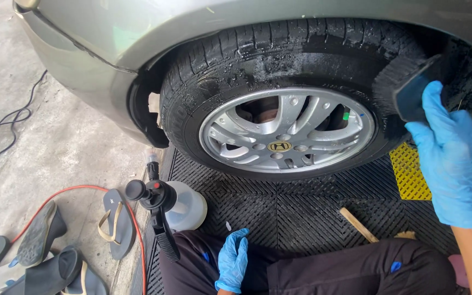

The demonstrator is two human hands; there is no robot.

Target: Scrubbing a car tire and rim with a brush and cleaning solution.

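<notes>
Kneeling, we curl our gloved right hand (452, 158) fingers around one black brush (408, 87) against one wet tyre (279, 60); left hand (232, 261) fingers rest together on our leg (323, 270).

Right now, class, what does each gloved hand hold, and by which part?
The right hand grips a black brush by its back; the left hand holds nothing.

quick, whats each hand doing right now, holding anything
Left hand: loosely curled, holding nothing, resting on the dark trouser leg.
Right hand: closed around a black brush, bristles against the wet tyre.
</notes>
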